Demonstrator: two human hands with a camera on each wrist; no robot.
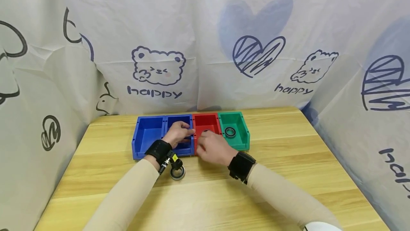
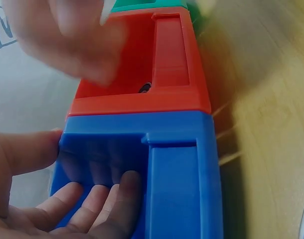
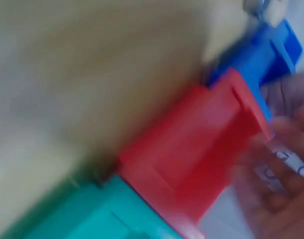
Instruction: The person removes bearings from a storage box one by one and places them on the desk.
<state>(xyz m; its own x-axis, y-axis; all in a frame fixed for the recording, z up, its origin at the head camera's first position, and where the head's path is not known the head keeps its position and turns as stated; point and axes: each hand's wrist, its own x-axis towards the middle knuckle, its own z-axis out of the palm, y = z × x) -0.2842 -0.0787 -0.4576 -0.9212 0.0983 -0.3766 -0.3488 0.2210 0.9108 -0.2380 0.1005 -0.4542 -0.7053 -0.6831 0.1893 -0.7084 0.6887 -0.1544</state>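
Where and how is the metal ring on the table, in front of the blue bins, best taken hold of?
Probably pinch the ring across opposite points of its outer rim, coming from above on the person's near side. It appears to lie flat on the table, with its near rim exposed; in the head view, the left wrist camera covers part of its far edge.
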